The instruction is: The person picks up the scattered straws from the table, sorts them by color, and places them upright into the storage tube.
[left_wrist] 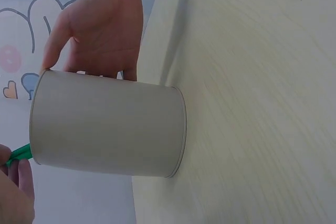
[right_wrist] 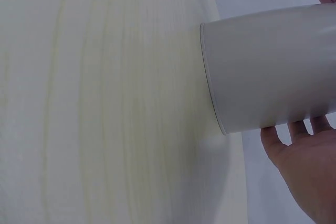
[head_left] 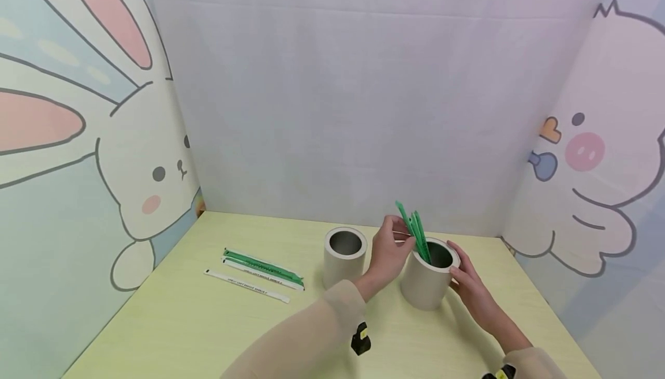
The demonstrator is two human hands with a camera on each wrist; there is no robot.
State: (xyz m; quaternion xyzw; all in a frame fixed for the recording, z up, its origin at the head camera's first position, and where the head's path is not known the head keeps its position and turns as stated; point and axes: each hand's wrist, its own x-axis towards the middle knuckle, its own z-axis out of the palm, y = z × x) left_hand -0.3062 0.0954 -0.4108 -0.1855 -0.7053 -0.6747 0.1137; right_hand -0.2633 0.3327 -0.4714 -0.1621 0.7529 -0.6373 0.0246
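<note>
head view | left hand (head_left: 389, 255) fingers pinch green packets (head_left: 418, 230), lower ends inside right canister (head_left: 425, 289) | right hand (head_left: 475, 295) grips its side | seemingly outstanding: loose packets (head_left: 265, 265) lying on table (head_left: 171, 321)

Green stick packets (head_left: 416, 232): several, long and narrow, bunched, slanting with upper ends to the left; pinched in the left hand (head_left: 388, 256); lower ends in the canister's mouth.
Right-hand canister (head_left: 423, 288): pale, smooth-walled cylinder, open top, dark interior, light rim; mouth up, to the right and toward the far side; gripped on its right wall by the right hand (head_left: 473, 297).
</note>
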